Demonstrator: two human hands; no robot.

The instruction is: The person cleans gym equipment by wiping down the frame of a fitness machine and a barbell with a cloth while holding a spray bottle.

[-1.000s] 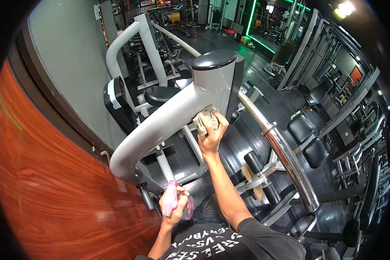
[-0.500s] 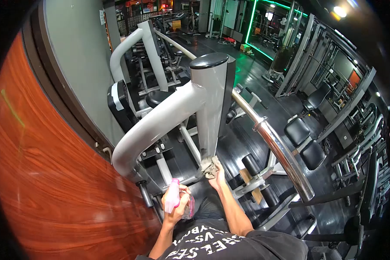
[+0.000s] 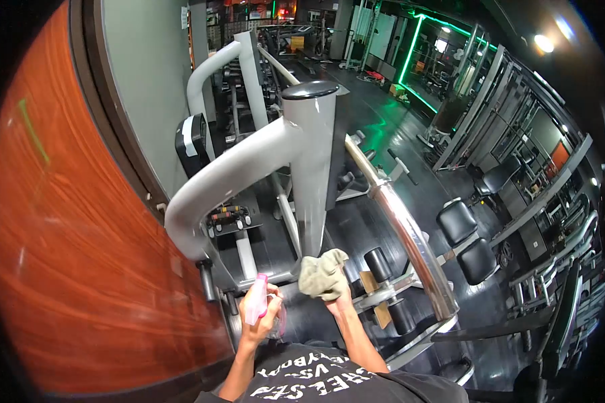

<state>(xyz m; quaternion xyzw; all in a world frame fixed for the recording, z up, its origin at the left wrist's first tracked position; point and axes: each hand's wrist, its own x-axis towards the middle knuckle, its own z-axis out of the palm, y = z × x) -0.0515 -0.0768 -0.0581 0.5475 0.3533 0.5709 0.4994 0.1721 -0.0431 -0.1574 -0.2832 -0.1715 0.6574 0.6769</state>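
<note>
Wiping appears in hand: right hand (image 3: 340, 302) clamped on cloth (image 3: 324, 275) near post (image 3: 312, 174), left hand (image 3: 267, 320) clamped on spray bottle (image 3: 255, 303); next pass likely requires firm contact.

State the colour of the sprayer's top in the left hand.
The sprayer's top is pink; it shows best in the head view, the only view.

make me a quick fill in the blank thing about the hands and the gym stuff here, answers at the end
1. The left hand grips a spray bottle with a ____ head.
2. The right hand holds a cloth near the ____ end of the grey upright post.
3. The cap on top of that post is coloured ____.
4. The reddish panel fills much of the picture's ____ side.

Missing words: pink; lower; black; left.
</note>
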